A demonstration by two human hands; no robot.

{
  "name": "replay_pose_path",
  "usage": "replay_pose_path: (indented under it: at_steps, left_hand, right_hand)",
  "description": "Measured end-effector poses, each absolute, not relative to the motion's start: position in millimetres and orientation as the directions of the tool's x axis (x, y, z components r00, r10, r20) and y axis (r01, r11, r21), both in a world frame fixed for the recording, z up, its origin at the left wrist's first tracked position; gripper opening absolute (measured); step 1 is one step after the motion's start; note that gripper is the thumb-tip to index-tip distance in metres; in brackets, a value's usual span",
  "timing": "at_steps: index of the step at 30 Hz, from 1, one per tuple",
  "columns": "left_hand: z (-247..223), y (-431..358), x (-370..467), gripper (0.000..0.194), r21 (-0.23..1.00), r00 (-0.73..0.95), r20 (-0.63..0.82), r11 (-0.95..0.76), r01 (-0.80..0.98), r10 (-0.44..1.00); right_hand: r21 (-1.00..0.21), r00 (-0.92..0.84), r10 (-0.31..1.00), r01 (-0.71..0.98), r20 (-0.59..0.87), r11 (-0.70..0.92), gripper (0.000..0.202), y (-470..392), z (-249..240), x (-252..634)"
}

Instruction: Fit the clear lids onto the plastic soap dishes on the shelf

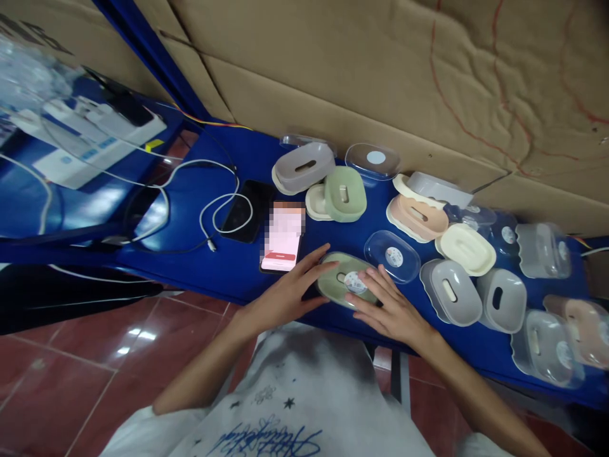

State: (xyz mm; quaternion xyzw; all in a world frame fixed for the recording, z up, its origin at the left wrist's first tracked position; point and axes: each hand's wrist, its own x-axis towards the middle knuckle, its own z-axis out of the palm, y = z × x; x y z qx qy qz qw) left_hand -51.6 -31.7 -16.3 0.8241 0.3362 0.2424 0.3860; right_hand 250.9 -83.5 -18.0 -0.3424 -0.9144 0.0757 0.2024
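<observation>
In front of my body on the blue table sits a green soap box [332, 284] with a clear lid on it. A round white label [354, 282] shows on that lid. My left hand [297, 285] lies along the box's left edge, fingers stretched out and apart, thumb near the front rim. Across the right end of the lid rests my right hand [385, 308], its fingers spread and covering part of the label. Just beyond the right hand, another clear lid [375, 244] with a round label lies flat.
Several grey, peach, cream and green soap boxes stand to the right, including a grey one [464, 298], and at the back. A lit phone [284, 238], a dark phone [247, 212] and a white cable [204, 216] lie left. A power strip [71, 165] is farther left; cardboard [333, 76] stands behind.
</observation>
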Motion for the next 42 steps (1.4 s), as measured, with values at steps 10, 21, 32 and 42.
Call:
replay_pose_path:
  at_steps: [10,21,32,42]
  left_hand:
    - [-15.6,-31.6,-49.0,0.091,0.774,0.666,0.122,-0.491,0.401,0.736]
    - [-20.9,-60.5,-70.2,0.079,0.651,0.607,0.269,-0.606,0.458,0.748]
    - [-28.7,-115.3,-206.0,0.075,0.589,-0.179,0.28,-0.022,0.808,0.943]
    - [-38.2,-98.5,-194.1,0.097,0.538,-0.099,0.425,-0.163,0.827,0.9]
  right_hand:
    - [-0.171,-0.642,0.678,0.669,0.359,0.724,0.061,-96.0,-24.1,247.3]
    - [-0.335,-0.593,0.663,0.576,0.457,0.746,0.056,-78.2,0.4,249.9]
    - [-0.11,-0.412,0.851,0.877,0.326,0.467,0.065,24.0,-1.6,177.6]
    - [-0.117,-0.339,0.864,0.906,0.373,0.406,0.043,-17.4,13.8,197.8]
